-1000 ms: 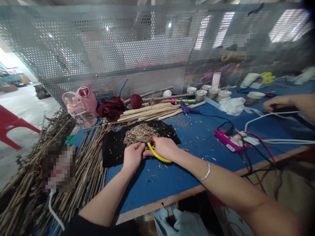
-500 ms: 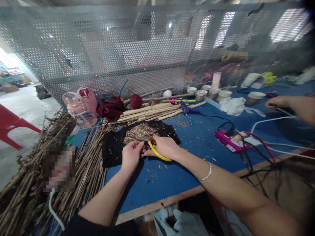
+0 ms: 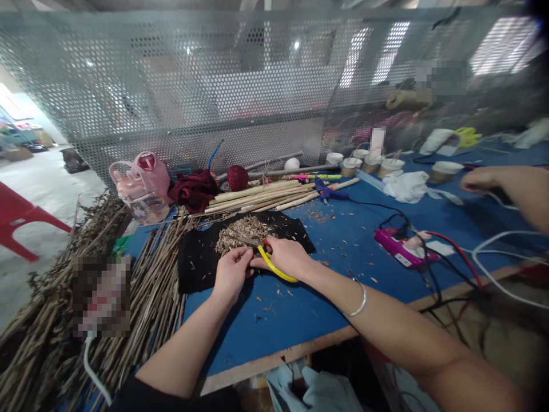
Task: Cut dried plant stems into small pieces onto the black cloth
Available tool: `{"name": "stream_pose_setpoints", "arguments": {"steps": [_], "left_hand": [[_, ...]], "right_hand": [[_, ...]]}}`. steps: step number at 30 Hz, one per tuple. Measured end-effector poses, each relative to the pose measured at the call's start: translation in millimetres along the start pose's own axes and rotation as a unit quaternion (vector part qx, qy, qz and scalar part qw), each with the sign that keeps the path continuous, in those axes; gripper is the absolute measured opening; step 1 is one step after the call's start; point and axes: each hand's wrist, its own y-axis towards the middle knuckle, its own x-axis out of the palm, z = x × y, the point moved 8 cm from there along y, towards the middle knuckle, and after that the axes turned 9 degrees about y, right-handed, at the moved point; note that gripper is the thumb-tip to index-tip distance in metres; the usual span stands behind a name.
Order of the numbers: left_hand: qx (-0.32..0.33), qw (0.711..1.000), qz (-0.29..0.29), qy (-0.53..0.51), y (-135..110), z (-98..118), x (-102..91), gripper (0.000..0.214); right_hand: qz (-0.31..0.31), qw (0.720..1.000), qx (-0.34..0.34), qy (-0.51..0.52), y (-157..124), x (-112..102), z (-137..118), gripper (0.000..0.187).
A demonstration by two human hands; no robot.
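My right hand (image 3: 286,256) is closed on scissors (image 3: 274,267) with yellow handles; the blades point left over a heap of dry brown plant bits (image 3: 240,232). Close beside it, my left hand (image 3: 233,270) has its thumb and fingers pinched together near the blades. Whatever sits in that pinch is too small or hidden to name. Under the heap lies a black cloth (image 3: 195,263), spread on the blue tabletop (image 3: 274,326). Loose bits are scattered over the cloth and the table.
Dry stalks (image 3: 146,286) are piled at left. Behind the cloth lie pale sticks (image 3: 257,197), a blue glue gun (image 3: 330,191) and a dark red yarn ball (image 3: 237,178). A purple power strip (image 3: 403,248) with cords sits at right, near another person's hand (image 3: 480,179).
My left hand has shifted slightly to the right, and the scissors have barely moved. At right, the other person's hand has moved a little and the white cord there has swung lower.
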Motion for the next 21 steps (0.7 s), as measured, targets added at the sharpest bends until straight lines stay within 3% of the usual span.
{"name": "stream_pose_setpoints", "arguments": {"steps": [5, 12, 21], "left_hand": [[0.013, 1.000, 0.029, 0.002, 1, 0, -4.9, 0.032], [0.027, 1.000, 0.014, -0.004, 3, 1, -2.0, 0.030], [0.036, 0.999, 0.003, 0.031, 4, -2, -2.4, 0.030]], "right_hand": [[0.001, 0.999, -0.029, 0.018, -2, 2, -4, 0.069], [0.034, 0.997, -0.057, 0.031, -4, -3, -11, 0.072], [-0.002, 1.000, -0.016, -0.015, -3, 4, -5, 0.066]]}}
